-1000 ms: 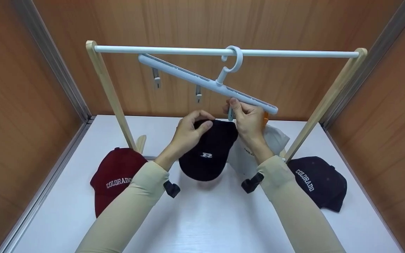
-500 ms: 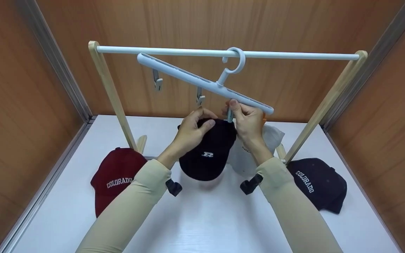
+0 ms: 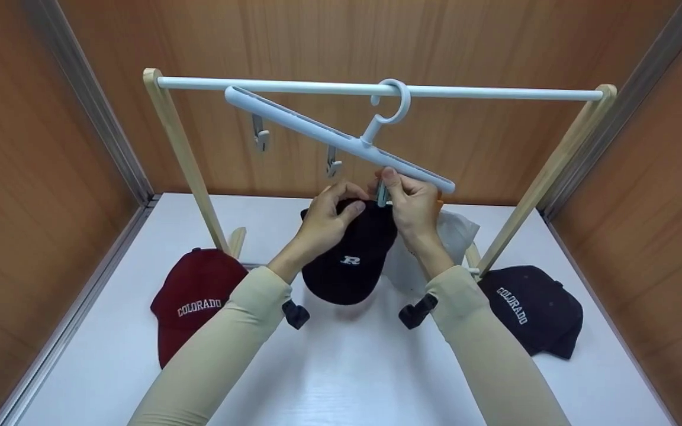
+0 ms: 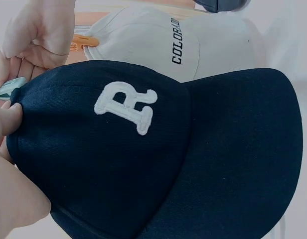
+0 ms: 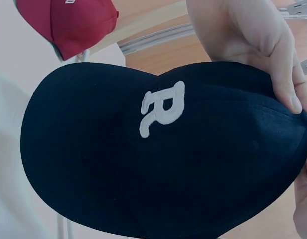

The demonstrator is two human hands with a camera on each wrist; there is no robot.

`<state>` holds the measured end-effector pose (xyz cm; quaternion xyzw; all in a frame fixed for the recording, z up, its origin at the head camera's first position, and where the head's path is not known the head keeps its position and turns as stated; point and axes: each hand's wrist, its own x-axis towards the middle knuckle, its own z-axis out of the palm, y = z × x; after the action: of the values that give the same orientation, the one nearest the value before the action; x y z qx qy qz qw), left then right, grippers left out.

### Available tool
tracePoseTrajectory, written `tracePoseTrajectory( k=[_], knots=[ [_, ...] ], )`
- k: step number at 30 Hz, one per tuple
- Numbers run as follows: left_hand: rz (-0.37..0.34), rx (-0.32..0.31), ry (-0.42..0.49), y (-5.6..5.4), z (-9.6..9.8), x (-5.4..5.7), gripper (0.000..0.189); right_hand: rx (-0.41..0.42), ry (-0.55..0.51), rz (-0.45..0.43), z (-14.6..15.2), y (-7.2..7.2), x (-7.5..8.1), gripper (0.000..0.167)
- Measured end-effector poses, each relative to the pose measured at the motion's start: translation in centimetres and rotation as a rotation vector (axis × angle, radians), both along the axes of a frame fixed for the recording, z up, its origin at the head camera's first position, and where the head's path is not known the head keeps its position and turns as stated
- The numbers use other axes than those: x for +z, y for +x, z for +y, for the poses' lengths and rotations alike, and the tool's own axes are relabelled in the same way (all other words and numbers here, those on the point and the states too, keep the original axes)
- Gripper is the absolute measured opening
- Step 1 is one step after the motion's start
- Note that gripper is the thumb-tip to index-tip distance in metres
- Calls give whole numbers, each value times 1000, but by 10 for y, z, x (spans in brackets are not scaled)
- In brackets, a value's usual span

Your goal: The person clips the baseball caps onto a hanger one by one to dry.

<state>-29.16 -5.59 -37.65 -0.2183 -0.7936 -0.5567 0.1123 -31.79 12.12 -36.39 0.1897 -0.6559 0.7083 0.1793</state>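
My left hand (image 3: 329, 222) pinches the crown's top edge of a black baseball cap (image 3: 341, 284) with a white R, brim hanging down. Beside it, my right hand (image 3: 413, 210) pinches a pale green clip (image 3: 382, 194) under the low end of a light blue hanger (image 3: 305, 124). In the left wrist view the clip (image 4: 11, 88) sits right at the cap's edge, near my left thumb. The hanger tilts down to the right, hooked on a white rail (image 3: 228, 86). Two grey clips (image 3: 333, 163) dangle from its left half.
Behind my right hand hangs a white cap (image 4: 143, 37) with an orange clip (image 4: 85, 41) on its edge. A dark red cap (image 3: 199, 290) lies left and a navy cap (image 3: 533, 307) right on the white table (image 3: 341, 378). Wooden rack legs (image 3: 193, 160) stand at both sides.
The right hand and clip have shifted slightly left and down, so the clip now overlaps the black cap's top edge. The left hand has moved slightly right; the hanger has slid a little left.
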Motion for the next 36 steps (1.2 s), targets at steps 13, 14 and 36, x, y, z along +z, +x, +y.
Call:
tracePoseTrajectory(
  k=[13, 14, 36],
  knots=[
    [25, 18, 18, -2, 4, 4, 11, -14, -7, 18, -2, -1, 0, 33],
    [26, 22, 19, -2, 5, 4, 11, -15, -6, 12, -2, 0, 0, 33],
    [87, 90, 60, -3, 13, 6, 13, -53, 1, 35, -2, 0, -1, 33]
  ],
)
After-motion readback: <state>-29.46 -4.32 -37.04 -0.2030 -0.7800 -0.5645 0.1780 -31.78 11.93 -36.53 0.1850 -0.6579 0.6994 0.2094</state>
